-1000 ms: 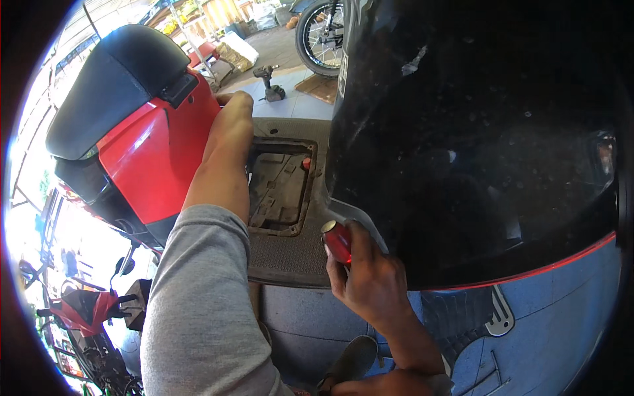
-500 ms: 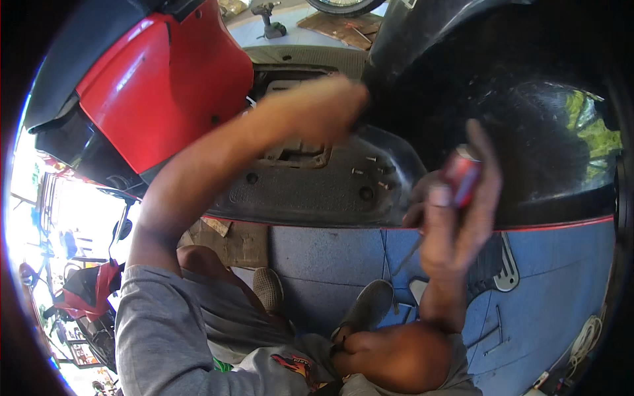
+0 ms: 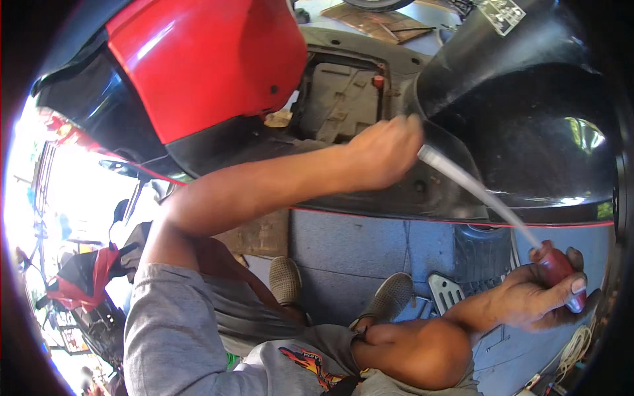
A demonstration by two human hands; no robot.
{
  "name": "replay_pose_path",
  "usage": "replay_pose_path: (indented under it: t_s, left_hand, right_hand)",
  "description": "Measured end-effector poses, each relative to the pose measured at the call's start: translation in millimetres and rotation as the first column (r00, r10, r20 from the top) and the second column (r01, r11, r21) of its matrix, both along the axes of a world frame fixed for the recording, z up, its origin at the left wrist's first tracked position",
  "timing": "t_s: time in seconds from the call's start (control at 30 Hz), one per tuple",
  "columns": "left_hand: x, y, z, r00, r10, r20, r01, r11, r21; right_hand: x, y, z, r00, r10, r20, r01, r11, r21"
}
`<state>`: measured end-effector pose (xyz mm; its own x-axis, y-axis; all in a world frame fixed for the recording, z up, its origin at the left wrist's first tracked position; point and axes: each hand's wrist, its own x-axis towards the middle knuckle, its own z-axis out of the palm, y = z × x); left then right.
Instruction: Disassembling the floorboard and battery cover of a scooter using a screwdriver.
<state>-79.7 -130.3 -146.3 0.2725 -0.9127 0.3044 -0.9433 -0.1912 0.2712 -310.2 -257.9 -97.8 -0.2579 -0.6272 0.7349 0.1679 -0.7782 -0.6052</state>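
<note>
My right hand [image 3: 536, 298] grips the red handle of a screwdriver [image 3: 553, 265] beyond the scooter's near edge. Its long shaft slants up and left, smeared by motion, with the tip close to my left hand [image 3: 386, 152]. That hand is curled over the scooter's black footboard [image 3: 456, 188]; whatever its fingers hold, if anything, is hidden. Beyond my left wrist, an uncovered recess in the footboard shows a dusty grey battery-like block [image 3: 337, 99] with a small red piece at its corner. My left hand and forearm cover part of the footboard.
A red body panel [image 3: 211, 66] rises at the left, a glossy black one [image 3: 535, 125] at the right. Grey metal plates [image 3: 446, 290] and tools lie on the blue tiled floor [image 3: 343, 251]. A coiled cable [image 3: 576, 350] is at the lower right, a wooden board [image 3: 370, 21] at the back.
My right hand has swung right and down with the screwdriver, whose shaft now shows. My left hand has moved right, away from the recess. The view has shifted; the loose screws no longer show.
</note>
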Motion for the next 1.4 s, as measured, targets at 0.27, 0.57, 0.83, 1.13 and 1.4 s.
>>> replay_pose_path:
  t_s: [0.27,0.57,0.83,1.13,1.4]
  left_hand:
    - [-14.0,33.0,30.7,-0.046,-0.476,-0.878,-0.783,0.563,-0.265]
    - [-29.8,72.3,12.6,-0.073,-0.584,-0.808,-0.879,0.421,-0.225]
    - [-22.2,74.2,-0.5,0.011,-0.529,-0.849,-0.870,0.413,-0.269]
    - [2.5,72.2,-1.3,0.104,-0.705,-0.702,-0.986,0.017,-0.163]
    - [-4.5,73.4,2.3,0.158,-0.661,-0.733,-0.982,-0.031,-0.184]
  right_hand:
    - [43.4,8.1,-60.6,0.970,0.240,-0.023,-0.240,0.971,0.025]
    - [66.6,23.1,-81.9,0.877,0.424,-0.224,-0.408,0.905,0.115]
    - [77.8,27.5,-69.0,0.708,0.694,-0.133,-0.702,0.712,-0.022]
    - [118.8,34.1,-63.1,0.441,0.889,-0.126,-0.846,0.458,0.274]
    - [129.6,31.4,-62.6,0.384,0.916,-0.119,-0.885,0.402,0.236]
